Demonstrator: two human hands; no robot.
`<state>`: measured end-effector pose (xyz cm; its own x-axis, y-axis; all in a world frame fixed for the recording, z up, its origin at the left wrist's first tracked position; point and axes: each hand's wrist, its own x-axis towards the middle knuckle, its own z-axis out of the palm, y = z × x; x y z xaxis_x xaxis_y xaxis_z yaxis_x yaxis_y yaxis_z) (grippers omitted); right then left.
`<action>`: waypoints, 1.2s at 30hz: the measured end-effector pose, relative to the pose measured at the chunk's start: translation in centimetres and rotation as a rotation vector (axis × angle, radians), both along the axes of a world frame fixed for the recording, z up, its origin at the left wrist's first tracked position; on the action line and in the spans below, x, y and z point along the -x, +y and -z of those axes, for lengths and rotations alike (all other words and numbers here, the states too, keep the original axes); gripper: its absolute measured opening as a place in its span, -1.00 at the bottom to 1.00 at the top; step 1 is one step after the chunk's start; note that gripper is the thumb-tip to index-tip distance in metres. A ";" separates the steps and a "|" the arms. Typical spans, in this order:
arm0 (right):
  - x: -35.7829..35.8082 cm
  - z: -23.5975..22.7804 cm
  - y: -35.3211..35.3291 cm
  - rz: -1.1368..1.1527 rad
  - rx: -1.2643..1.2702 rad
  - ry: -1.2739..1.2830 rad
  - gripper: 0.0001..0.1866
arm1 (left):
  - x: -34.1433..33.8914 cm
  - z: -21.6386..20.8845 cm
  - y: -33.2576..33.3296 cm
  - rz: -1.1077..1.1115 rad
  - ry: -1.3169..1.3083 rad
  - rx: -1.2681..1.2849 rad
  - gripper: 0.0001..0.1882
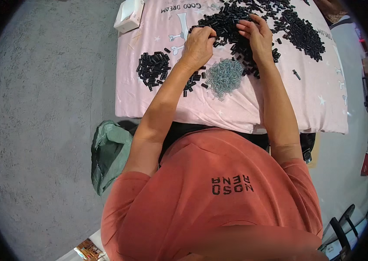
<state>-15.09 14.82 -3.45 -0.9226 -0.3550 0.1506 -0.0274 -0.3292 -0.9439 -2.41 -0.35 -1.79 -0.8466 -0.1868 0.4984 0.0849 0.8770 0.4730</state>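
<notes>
A large heap of small black cylindrical pieces (227, 24) lies at the far middle of the table. At its left edge is my left hand (199, 47), its fingers curled down and pinched together; what they hold, if anything, is too small to make out. My right hand (260, 40) hovers over the right side of the same heap, fingers apart and nothing visible in them. Nearer to me, between my forearms, sits a mound of small shiny metal springs (224, 77). Left of my left forearm is a smaller pile of black pieces (153, 68).
The table has a pink printed cloth (231, 115). Another black pile (308, 39) spreads at the far right, and a single dark pin-like piece (296, 74) lies nearer. A white box (129, 16) stands at the far left corner. A green bag (109, 152) hangs low beside the table's near left.
</notes>
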 end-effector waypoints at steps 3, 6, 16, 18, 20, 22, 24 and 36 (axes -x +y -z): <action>-0.1 0.1 -0.2 -0.067 -0.071 0.036 -0.69 | -0.3 0.2 0.0 0.021 -0.035 -0.002 -0.87; -0.7 -0.2 -0.2 -0.107 -0.117 0.095 -0.70 | -0.6 -0.5 0.0 -0.006 0.025 0.029 -0.87; -0.9 -0.3 -0.2 -0.116 -0.114 0.134 -0.76 | -2.1 -0.7 0.5 -0.047 -0.018 -0.035 -0.83; -0.9 -0.4 -0.2 -0.086 -0.108 0.129 -0.77 | -2.2 -0.3 0.1 -0.066 -0.013 0.047 -0.83; -0.8 -0.1 -0.3 -0.081 -0.078 0.123 -0.78 | -2.1 -0.2 0.4 -0.070 -0.007 0.065 -0.85; -0.7 0.0 -0.3 -0.088 -0.076 0.116 -0.79 | -1.9 -0.1 1.0 -0.076 -0.001 0.084 -0.87; -0.8 0.1 -0.3 -0.093 -0.068 0.115 -0.79 | -1.5 -0.2 1.9 -0.121 -0.007 0.143 -0.90; -1.4 -0.7 -0.3 -0.206 -0.189 0.139 -0.82 | -0.8 0.8 2.1 -0.137 -0.050 0.064 -0.87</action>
